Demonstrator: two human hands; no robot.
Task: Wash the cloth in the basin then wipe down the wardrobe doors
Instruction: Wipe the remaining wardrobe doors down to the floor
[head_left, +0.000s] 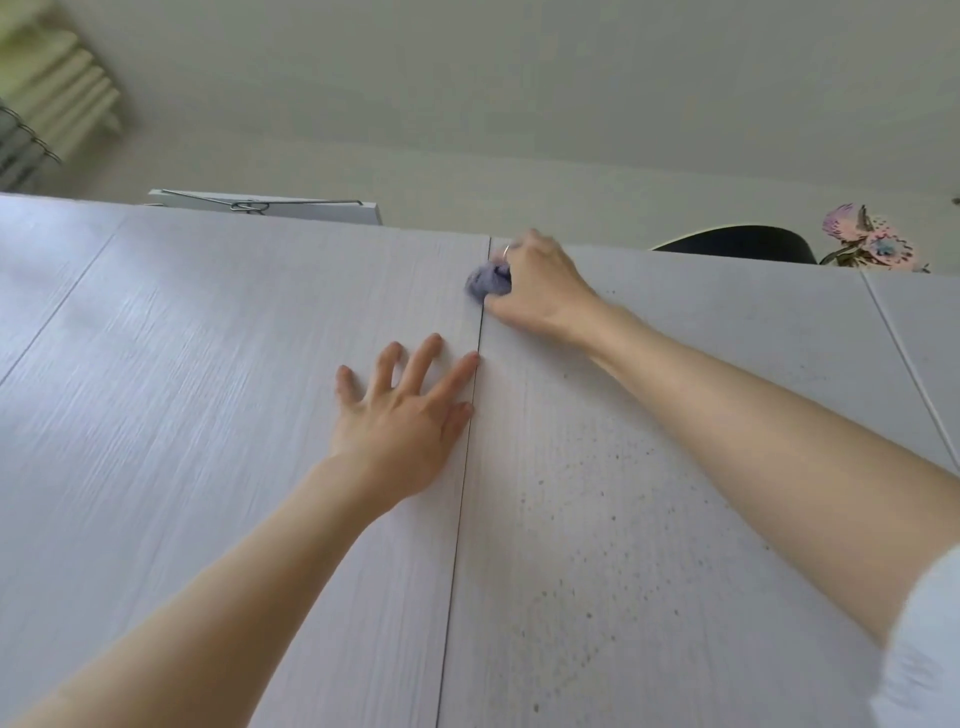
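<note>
1. Right hand (532, 283) has the purple cloth (488, 280) balled up in its fingers, pushed against the wardrobe doors (260, 364) right by the top of the centre seam
2. Left hand (402, 415) is flat, fingers spread, on the left door

Small purple-blue cloth (488, 283), bunched into a ball, upper centre of frame, pressed against pale wood-grain wardrobe doors (208, 364) at the vertical seam between two panels, near their top edge, right panel speckled with dark spots
</note>
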